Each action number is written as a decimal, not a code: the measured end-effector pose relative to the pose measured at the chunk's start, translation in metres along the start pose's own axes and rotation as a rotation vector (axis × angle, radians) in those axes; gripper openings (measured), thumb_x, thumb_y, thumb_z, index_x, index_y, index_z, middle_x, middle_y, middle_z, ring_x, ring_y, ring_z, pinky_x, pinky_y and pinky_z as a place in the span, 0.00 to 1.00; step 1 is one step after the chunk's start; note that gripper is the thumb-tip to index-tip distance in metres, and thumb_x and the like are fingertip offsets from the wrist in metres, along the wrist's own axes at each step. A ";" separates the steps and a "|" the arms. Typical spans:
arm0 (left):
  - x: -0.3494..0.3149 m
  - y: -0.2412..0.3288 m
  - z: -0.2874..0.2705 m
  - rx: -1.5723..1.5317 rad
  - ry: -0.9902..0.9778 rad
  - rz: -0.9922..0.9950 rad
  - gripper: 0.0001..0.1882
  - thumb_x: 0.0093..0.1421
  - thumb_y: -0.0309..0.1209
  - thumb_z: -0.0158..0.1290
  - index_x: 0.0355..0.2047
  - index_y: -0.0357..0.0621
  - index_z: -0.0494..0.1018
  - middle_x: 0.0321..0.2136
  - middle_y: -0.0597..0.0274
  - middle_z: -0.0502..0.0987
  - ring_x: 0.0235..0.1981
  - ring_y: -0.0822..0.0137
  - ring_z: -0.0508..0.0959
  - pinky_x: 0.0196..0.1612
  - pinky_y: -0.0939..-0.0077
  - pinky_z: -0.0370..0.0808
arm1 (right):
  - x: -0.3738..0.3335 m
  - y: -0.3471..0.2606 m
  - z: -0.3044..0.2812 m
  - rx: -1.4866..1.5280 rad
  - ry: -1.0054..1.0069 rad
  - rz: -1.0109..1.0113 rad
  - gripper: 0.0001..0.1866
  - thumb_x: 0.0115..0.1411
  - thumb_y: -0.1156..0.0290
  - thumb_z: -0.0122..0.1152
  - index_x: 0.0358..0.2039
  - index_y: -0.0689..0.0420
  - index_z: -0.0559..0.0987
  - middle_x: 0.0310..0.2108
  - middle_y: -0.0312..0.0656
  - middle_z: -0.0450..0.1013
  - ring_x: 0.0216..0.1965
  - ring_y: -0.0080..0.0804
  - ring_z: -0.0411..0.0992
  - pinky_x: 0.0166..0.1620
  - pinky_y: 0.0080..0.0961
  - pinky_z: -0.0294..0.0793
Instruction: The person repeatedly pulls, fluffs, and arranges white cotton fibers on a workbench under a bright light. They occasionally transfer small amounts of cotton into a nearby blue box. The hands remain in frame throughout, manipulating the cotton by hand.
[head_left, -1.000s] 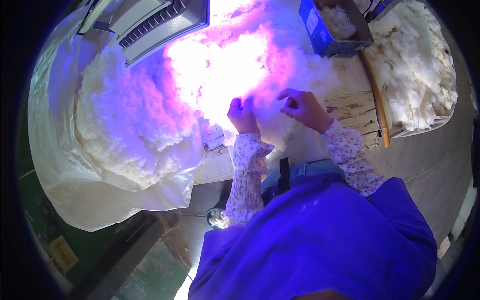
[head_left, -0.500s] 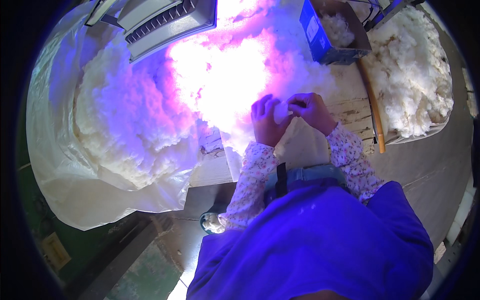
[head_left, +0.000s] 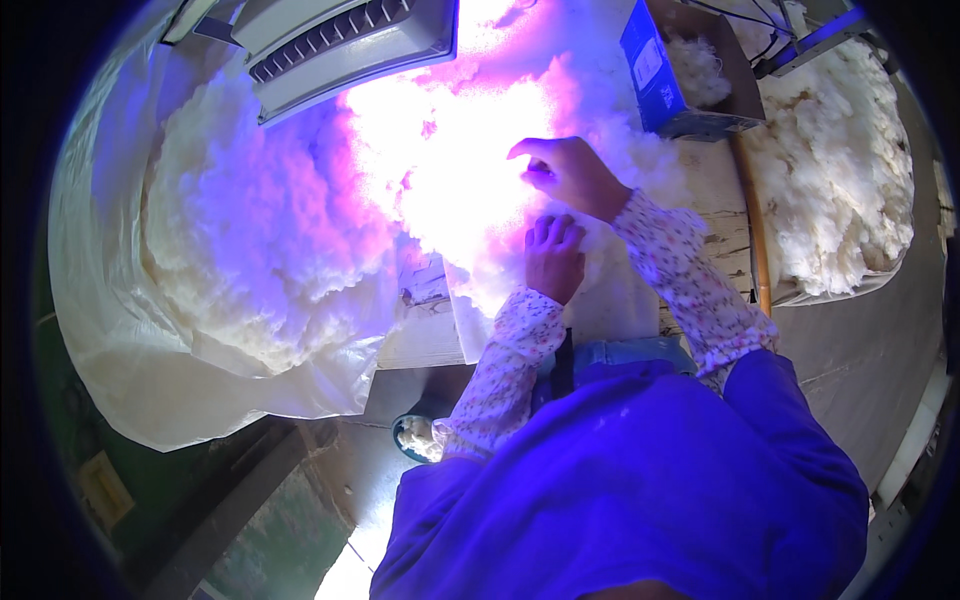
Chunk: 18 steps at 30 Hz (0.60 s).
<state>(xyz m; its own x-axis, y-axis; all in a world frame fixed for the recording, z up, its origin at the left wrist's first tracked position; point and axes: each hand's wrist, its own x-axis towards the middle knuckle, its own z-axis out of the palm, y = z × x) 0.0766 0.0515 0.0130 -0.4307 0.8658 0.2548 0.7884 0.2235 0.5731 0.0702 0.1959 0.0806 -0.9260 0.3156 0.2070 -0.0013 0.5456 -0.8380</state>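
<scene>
And here we are at the bench, white fluff spread across the middle of it, right under the lamp, and what a glare that throws! The right hand is over the near side of the bright patch, forefinger and thumb bent toward each other with a gap showing between; whether a wisp sits in that grip, I cannot tell against the light. Just below it, the left hand lies palm down, fingers curled at the fluff's near edge; its grip is hidden underneath, so no call on what it has.

Now, the stuff itself: feather-light by the look of it, soft, springy, quick to tear into tufts and cling to fingers. I'd take it at a loose near edge, a light pinch, with a flat palm to steady the rest. More is banked at the left in a clear plastic sheet, and another heap stands at the right, beyond the stick.

Any writing? The blue box wears a pale label and small printed marks, too small to read from here. No lettering I can spot on the lamp.
</scene>
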 end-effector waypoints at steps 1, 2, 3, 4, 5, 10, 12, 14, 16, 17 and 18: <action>-0.001 0.001 0.000 -0.006 -0.009 -0.008 0.18 0.37 0.25 0.56 0.34 0.43 0.71 0.40 0.58 0.70 0.46 0.54 0.67 0.45 0.61 0.65 | 0.006 0.003 0.010 -0.130 -0.036 0.028 0.08 0.48 0.76 0.59 0.32 0.61 0.77 0.24 0.47 0.74 0.25 0.37 0.74 0.30 0.29 0.71; -0.001 0.001 0.000 -0.012 -0.017 -0.016 0.18 0.38 0.26 0.56 0.33 0.43 0.71 0.40 0.58 0.70 0.46 0.54 0.67 0.45 0.61 0.65 | 0.012 0.007 0.019 -0.237 -0.040 -0.011 0.08 0.47 0.76 0.59 0.31 0.60 0.77 0.23 0.47 0.73 0.26 0.39 0.73 0.30 0.31 0.71; -0.002 0.001 0.000 -0.025 -0.030 -0.019 0.17 0.39 0.27 0.56 0.33 0.43 0.71 0.40 0.58 0.70 0.46 0.54 0.67 0.46 0.61 0.65 | 0.016 0.013 0.025 -0.333 -0.048 -0.049 0.08 0.47 0.75 0.58 0.30 0.60 0.77 0.22 0.47 0.73 0.26 0.41 0.73 0.30 0.33 0.71; -0.003 0.000 0.001 -0.037 -0.041 -0.022 0.16 0.40 0.28 0.57 0.33 0.43 0.71 0.40 0.58 0.70 0.46 0.54 0.67 0.47 0.60 0.64 | 0.019 0.018 0.028 -0.356 -0.070 -0.028 0.07 0.46 0.75 0.58 0.28 0.60 0.76 0.22 0.47 0.73 0.26 0.43 0.73 0.31 0.35 0.71; -0.005 -0.001 0.000 -0.052 -0.038 -0.017 0.16 0.41 0.29 0.57 0.33 0.43 0.71 0.40 0.58 0.70 0.47 0.54 0.66 0.47 0.60 0.64 | 0.021 0.024 0.028 -0.368 -0.096 -0.006 0.06 0.46 0.74 0.58 0.27 0.60 0.76 0.21 0.48 0.72 0.26 0.44 0.72 0.31 0.37 0.70; -0.006 -0.013 -0.006 -0.232 0.108 -0.122 0.19 0.47 0.34 0.60 0.37 0.41 0.68 0.32 0.55 0.72 0.36 0.55 0.72 0.39 0.61 0.69 | 0.007 0.044 -0.011 -0.011 0.072 -0.040 0.05 0.49 0.74 0.58 0.23 0.62 0.73 0.16 0.41 0.67 0.20 0.27 0.67 0.25 0.24 0.67; -0.003 -0.017 -0.012 -0.371 0.158 -0.252 0.22 0.48 0.34 0.60 0.40 0.40 0.66 0.27 0.55 0.73 0.29 0.58 0.74 0.33 0.65 0.71 | -0.011 0.043 -0.030 0.231 0.040 0.234 0.04 0.50 0.75 0.57 0.25 0.62 0.74 0.17 0.37 0.67 0.21 0.23 0.67 0.25 0.21 0.66; 0.001 -0.017 -0.019 -0.523 0.223 -0.426 0.26 0.48 0.33 0.61 0.44 0.39 0.62 0.21 0.57 0.73 0.21 0.60 0.75 0.26 0.69 0.72 | -0.032 0.039 -0.038 0.374 0.040 0.386 0.03 0.52 0.76 0.56 0.27 0.62 0.74 0.18 0.34 0.67 0.23 0.19 0.67 0.26 0.18 0.66; 0.015 -0.019 -0.024 -0.423 0.226 -0.375 0.36 0.47 0.33 0.61 0.53 0.41 0.55 0.18 0.61 0.72 0.19 0.65 0.74 0.23 0.73 0.72 | -0.049 0.036 -0.038 0.414 0.076 0.411 0.03 0.53 0.78 0.55 0.30 0.62 0.73 0.20 0.33 0.68 0.23 0.18 0.67 0.27 0.15 0.66; 0.022 -0.020 -0.025 -0.407 0.209 -0.395 0.38 0.47 0.33 0.62 0.54 0.41 0.54 0.18 0.61 0.72 0.19 0.65 0.74 0.24 0.72 0.72 | -0.056 0.034 -0.034 0.436 0.117 0.429 0.04 0.53 0.78 0.55 0.30 0.62 0.73 0.20 0.34 0.68 0.23 0.18 0.67 0.28 0.15 0.67; 0.029 -0.020 -0.025 -0.390 0.193 -0.413 0.40 0.46 0.34 0.62 0.56 0.42 0.52 0.18 0.61 0.72 0.19 0.65 0.75 0.25 0.72 0.73 | -0.063 0.032 -0.031 0.454 0.170 0.446 0.04 0.53 0.78 0.54 0.31 0.62 0.73 0.20 0.34 0.68 0.23 0.19 0.67 0.28 0.15 0.67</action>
<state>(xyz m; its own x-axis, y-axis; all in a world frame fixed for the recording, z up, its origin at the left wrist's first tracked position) 0.0376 0.0605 0.0282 -0.7681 0.6370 0.0659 0.3347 0.3116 0.8893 0.1401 0.2174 0.0563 -0.8019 0.5745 -0.1641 0.1755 -0.0360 -0.9838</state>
